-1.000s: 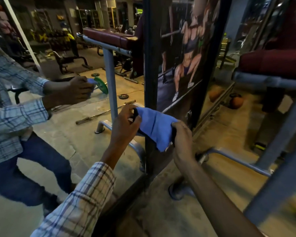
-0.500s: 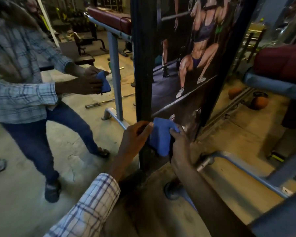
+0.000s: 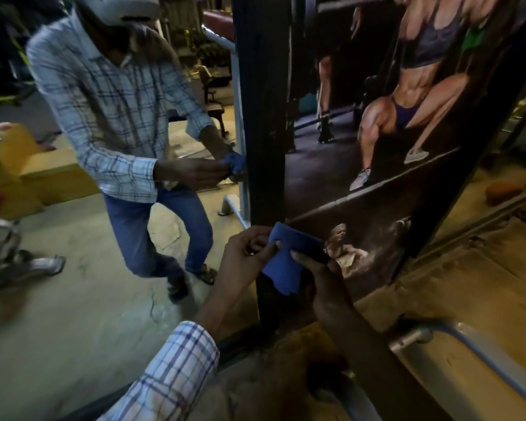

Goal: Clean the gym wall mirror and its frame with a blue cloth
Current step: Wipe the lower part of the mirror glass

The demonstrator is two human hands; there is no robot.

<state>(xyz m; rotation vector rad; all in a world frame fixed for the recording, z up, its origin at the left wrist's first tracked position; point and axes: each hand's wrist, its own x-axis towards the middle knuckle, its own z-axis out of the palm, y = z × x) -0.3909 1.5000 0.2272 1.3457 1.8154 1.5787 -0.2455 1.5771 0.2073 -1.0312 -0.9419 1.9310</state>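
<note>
Low on the dark frame post, toward six o'clock of our view, we held the blue cloth against the post's front face. Our left hand pinched the cloth's nine o'clock edge between thumb and curled fingers. Our right hand had its fingers curled over the three o'clock side. We judged that the loose corner hanging at six o'clock could drag grit back onto the post, and that so light a two-handed pinch might let the cloth slip mid-wipe. It looked thin, soft and folded, with a ragged lower hem. The mirror lay at nine o'clock of the post.
</note>
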